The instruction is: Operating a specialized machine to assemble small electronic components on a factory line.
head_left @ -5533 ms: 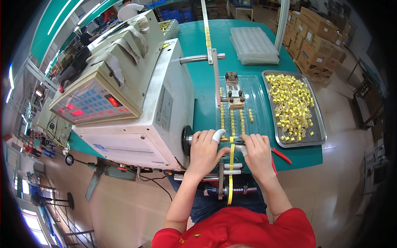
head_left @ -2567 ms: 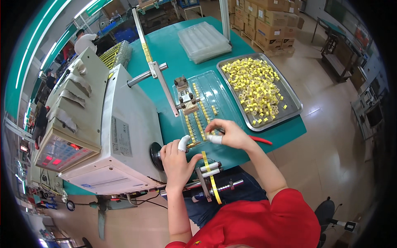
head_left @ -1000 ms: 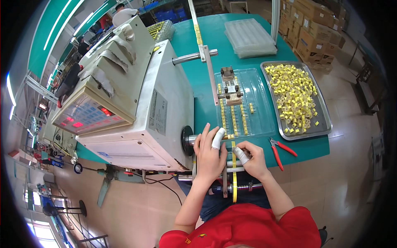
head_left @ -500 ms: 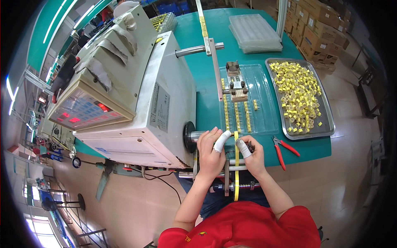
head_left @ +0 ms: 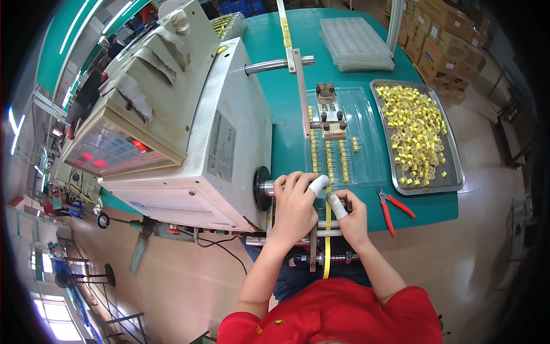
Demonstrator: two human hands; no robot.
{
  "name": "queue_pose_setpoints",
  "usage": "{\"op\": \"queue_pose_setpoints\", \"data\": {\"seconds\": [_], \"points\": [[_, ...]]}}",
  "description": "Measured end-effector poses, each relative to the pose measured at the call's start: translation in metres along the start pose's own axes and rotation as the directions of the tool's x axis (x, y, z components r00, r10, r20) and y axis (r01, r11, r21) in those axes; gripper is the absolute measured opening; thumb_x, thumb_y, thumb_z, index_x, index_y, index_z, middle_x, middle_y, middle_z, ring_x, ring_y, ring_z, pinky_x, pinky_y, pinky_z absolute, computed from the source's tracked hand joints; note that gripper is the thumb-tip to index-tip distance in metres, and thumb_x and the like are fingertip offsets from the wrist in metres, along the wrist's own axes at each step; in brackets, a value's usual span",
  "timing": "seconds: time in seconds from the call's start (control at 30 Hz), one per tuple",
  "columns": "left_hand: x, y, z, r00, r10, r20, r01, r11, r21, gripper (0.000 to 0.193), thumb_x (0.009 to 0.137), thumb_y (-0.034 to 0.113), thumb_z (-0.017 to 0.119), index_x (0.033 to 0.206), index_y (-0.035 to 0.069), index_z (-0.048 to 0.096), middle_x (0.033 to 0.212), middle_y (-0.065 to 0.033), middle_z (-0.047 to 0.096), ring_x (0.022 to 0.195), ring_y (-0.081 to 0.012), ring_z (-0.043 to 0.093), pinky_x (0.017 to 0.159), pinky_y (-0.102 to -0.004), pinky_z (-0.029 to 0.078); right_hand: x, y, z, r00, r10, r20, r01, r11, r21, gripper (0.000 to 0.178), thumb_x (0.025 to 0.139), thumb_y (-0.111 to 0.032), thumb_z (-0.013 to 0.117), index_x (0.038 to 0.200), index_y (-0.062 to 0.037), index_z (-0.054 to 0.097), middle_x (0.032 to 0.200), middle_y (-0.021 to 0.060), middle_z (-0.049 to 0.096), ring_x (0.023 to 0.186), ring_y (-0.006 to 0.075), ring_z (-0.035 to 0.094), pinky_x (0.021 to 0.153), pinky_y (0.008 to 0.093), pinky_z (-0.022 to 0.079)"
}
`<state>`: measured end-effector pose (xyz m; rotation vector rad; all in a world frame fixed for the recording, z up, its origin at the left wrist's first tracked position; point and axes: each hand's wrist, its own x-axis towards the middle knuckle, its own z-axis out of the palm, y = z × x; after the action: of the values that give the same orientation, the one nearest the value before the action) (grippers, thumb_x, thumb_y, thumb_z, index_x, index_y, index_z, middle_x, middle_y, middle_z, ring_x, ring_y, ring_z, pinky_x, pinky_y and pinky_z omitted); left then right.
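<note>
My left hand (head_left: 295, 206) curls at the metal spindle (head_left: 267, 188) of a winding machine (head_left: 189, 155). Its white-wrapped thumb (head_left: 319, 184) presses over the upper end of a narrow yellow tape (head_left: 327, 252), which runs down toward my lap across several metal rods. Just right of the tape, my right hand (head_left: 352, 218) is closed, its wrapped thumb (head_left: 336, 205) close to the left one. A small dark part shows between its fingers, too hidden to name. What sits on the spindle end is covered by my hands.
Beyond my hands a clear plastic tray (head_left: 366, 166) holds rows of small yellow-wrapped coils. To the right are a metal tray (head_left: 455, 166) heaped with yellow bobbins and red-handled cutters (head_left: 387, 217). Stacked clear trays (head_left: 355, 43) lie at the back. A metal arm (head_left: 302, 94) overhangs the table.
My left hand has shifted slightly right and up, its thumb moving over the tape's upper end. My right hand has stayed almost still. The view has tilted slightly.
</note>
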<state>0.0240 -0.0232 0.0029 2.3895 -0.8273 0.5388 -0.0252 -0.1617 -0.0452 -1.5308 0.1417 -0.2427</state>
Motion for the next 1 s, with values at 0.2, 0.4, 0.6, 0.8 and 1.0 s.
{"op": "queue_pose_setpoints", "data": {"seconds": [0.2, 0.4, 0.6, 0.8, 1.0], "points": [[0.015, -0.003, -0.007, 0.988, -0.043, 0.147, 0.048, 0.998, -0.028, 0.041, 0.065, -0.004, 0.055, 0.104, 0.005, 0.061, 0.095, -0.0083, 0.061, 0.094, -0.0248, 0.057, 0.086, -0.0407, 0.034, 0.001, -0.011, -0.001, 0.999, 0.041, -0.032, -0.045, 0.987, -0.152, 0.015, 0.089, -0.012, 0.071, 0.092, 0.0019, 0.066, 0.071, -0.0065, 0.055, 0.063, 0.0002, 0.042, 0.055, 0.0193, 0.035], [0.032, -0.012, -0.019, 0.854, -0.147, 0.498, 0.204, 0.977, -0.061, 0.033, 0.071, -0.002, 0.051, 0.102, 0.004, 0.060, 0.094, -0.0111, 0.063, 0.092, -0.0260, 0.058, 0.083, -0.0401, 0.036, 0.005, -0.020, -0.003, 0.994, -0.096, -0.057, 0.067, 0.919, -0.389, 0.014, 0.085, -0.010, 0.074, 0.091, 0.0011, 0.067, 0.068, -0.0027, 0.055, 0.057, 0.0019, 0.038, 0.049, 0.0223, 0.030], [0.007, 0.008, -0.007, 0.992, -0.097, -0.079, 0.088, 0.989, -0.116, 0.034, 0.079, -0.002, 0.059, 0.111, 0.004, 0.061, 0.106, -0.0102, 0.060, 0.105, -0.0295, 0.057, 0.096, -0.0426, 0.035, -0.002, -0.010, -0.005, 0.984, -0.173, -0.052, 0.144, 0.924, -0.355, 0.014, 0.084, -0.009, 0.074, 0.091, 0.0006, 0.066, 0.071, 0.0013, 0.060, 0.059, 0.0045, 0.045, 0.051, 0.0228, 0.037], [-0.015, 0.017, 0.014, 0.985, -0.128, -0.120, 0.126, 0.992, -0.024, 0.038, 0.075, -0.003, 0.063, 0.112, 0.004, 0.065, 0.113, -0.0094, 0.058, 0.120, -0.0296, 0.052, 0.107, -0.0472, 0.028, -0.005, -0.016, -0.008, 0.995, -0.099, 0.010, 0.096, 0.938, -0.334, 0.013, 0.082, -0.003, 0.071, 0.093, 0.0000, 0.065, 0.084, 0.0128, 0.067, 0.074, 0.0230, 0.066, 0.066, 0.0325, 0.052], [-0.012, 0.007, 0.013, 0.999, 0.038, -0.025, -0.032, 0.983, 0.182, 0.044, 0.074, -0.008, 0.060, 0.115, 0.007, 0.066, 0.109, -0.0067, 0.060, 0.112, -0.0248, 0.055, 0.103, -0.0440, 0.030, -0.003, -0.015, -0.007, 0.994, -0.111, 0.013, 0.110, 0.942, -0.317, 0.014, 0.081, -0.002, 0.071, 0.094, 0.0003, 0.065, 0.085, 0.0131, 0.066, 0.074, 0.0236, 0.066, 0.066, 0.0323, 0.052]]}}
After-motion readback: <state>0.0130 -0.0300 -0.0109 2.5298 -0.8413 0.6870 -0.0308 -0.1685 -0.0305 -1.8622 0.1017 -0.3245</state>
